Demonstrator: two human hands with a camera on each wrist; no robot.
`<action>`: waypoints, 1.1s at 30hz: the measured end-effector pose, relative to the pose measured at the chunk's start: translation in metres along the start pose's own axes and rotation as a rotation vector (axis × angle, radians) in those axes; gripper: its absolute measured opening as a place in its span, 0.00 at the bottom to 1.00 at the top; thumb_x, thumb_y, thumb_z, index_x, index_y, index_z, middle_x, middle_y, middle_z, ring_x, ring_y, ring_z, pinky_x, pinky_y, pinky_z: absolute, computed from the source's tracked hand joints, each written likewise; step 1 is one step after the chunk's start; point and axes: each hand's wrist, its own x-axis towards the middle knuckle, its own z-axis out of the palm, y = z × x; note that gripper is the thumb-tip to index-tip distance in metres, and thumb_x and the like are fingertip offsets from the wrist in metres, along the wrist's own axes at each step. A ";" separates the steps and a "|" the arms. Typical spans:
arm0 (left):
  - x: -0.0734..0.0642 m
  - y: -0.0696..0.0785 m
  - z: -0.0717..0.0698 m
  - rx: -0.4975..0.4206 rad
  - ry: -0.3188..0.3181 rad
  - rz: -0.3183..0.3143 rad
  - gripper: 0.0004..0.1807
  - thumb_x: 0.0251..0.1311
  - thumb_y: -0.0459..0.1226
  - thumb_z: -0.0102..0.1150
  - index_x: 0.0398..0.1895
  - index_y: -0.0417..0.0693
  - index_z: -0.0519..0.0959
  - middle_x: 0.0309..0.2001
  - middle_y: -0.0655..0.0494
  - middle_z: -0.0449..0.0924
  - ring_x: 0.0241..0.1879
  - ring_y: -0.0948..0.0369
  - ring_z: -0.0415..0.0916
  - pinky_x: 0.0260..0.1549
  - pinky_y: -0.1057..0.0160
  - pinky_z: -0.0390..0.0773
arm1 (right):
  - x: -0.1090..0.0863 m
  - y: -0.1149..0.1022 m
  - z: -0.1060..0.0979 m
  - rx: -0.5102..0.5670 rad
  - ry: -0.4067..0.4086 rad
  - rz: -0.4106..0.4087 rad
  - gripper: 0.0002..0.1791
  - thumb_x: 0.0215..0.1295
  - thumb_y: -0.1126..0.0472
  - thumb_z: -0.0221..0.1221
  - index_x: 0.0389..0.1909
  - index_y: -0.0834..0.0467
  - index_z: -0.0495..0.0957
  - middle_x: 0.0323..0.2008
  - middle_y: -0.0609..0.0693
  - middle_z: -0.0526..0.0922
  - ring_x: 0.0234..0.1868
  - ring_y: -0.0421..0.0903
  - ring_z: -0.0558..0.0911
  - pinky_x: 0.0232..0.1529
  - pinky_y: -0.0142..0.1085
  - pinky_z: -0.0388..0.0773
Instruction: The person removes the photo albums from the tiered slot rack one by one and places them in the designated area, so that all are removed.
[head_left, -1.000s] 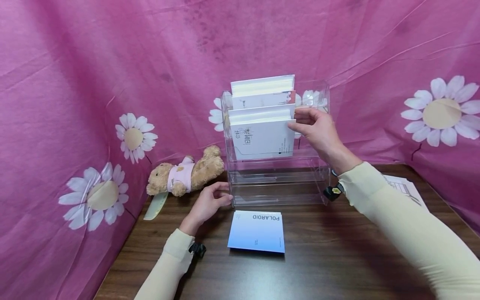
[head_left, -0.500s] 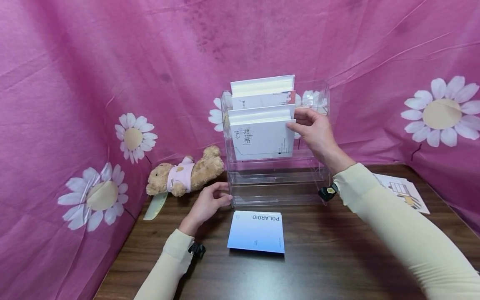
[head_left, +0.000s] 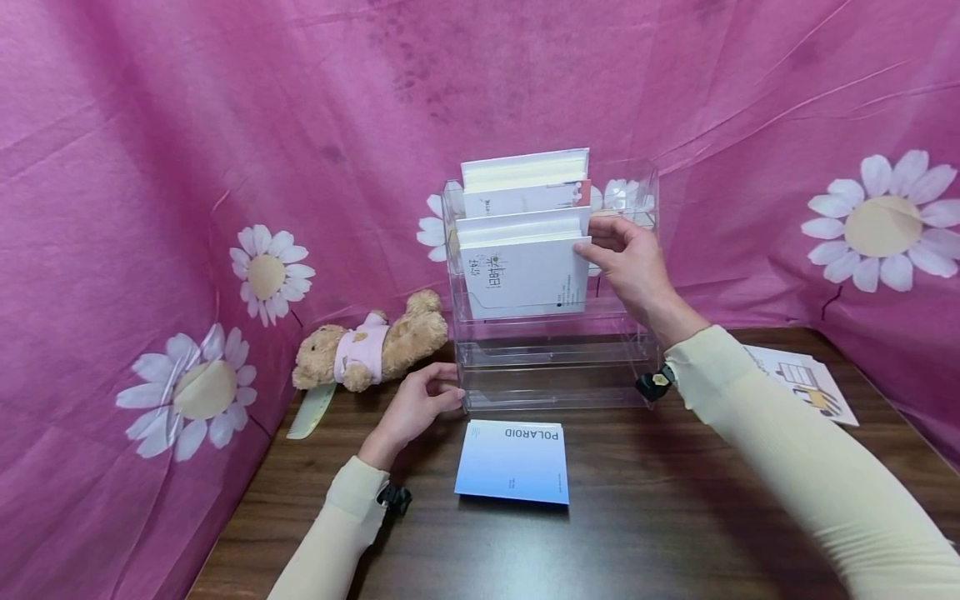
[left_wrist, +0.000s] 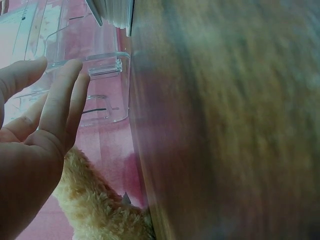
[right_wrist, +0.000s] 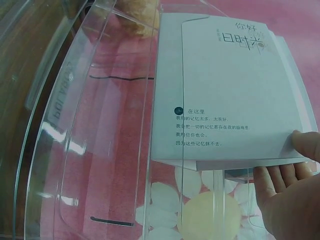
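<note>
A white book with dark Chinese lettering stands in the middle tier of a clear plastic rack. My right hand pinches its right edge, thumb on the front cover and fingers behind, as the right wrist view confirms. Behind it, another white book with a reddish corner stands in the upper tier. My left hand is at the rack's lower left corner, fingers fairly straight and thumb apart from them. A blue-and-white book marked POLAROID lies flat in front of the rack.
A teddy bear in a pink shirt lies left of the rack, with a pale green comb under its head. Printed sheets lie at the right, partly behind my sleeve. Pink floral cloth hangs around the wooden table.
My right wrist and forearm have shifted slightly left, uncovering more of the printed sheets. The right hand keeps its pinch on the white book; the left hand stays put.
</note>
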 end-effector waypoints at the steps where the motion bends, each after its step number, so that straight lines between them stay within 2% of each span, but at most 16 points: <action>1: 0.000 0.001 0.000 -0.001 0.000 -0.001 0.26 0.75 0.26 0.67 0.73 0.32 0.77 0.66 0.29 0.82 0.53 0.58 0.88 0.54 0.63 0.95 | 0.000 0.000 0.000 0.003 0.001 0.000 0.28 0.78 0.64 0.69 0.75 0.65 0.77 0.49 0.36 0.84 0.54 0.33 0.83 0.56 0.18 0.85; 9: 0.002 -0.002 -0.001 -0.003 -0.005 0.011 0.25 0.75 0.27 0.66 0.73 0.31 0.77 0.66 0.28 0.82 0.54 0.58 0.88 0.54 0.64 0.95 | -0.001 0.002 0.002 0.012 0.014 -0.026 0.27 0.79 0.64 0.68 0.74 0.66 0.78 0.49 0.38 0.85 0.54 0.33 0.84 0.57 0.18 0.85; 14: 0.001 -0.001 -0.001 -0.002 -0.004 -0.003 0.26 0.75 0.27 0.67 0.74 0.32 0.77 0.67 0.29 0.82 0.54 0.58 0.88 0.54 0.64 0.95 | -0.001 0.002 0.003 0.022 0.024 -0.042 0.26 0.79 0.65 0.68 0.73 0.67 0.78 0.47 0.37 0.85 0.53 0.33 0.84 0.56 0.18 0.85; 33: 0.000 -0.001 -0.001 -0.018 -0.005 -0.011 0.26 0.75 0.26 0.66 0.74 0.32 0.77 0.66 0.29 0.82 0.53 0.59 0.88 0.54 0.63 0.95 | -0.002 0.003 0.004 0.049 0.021 -0.052 0.25 0.79 0.66 0.67 0.71 0.69 0.78 0.46 0.36 0.84 0.52 0.33 0.84 0.56 0.18 0.85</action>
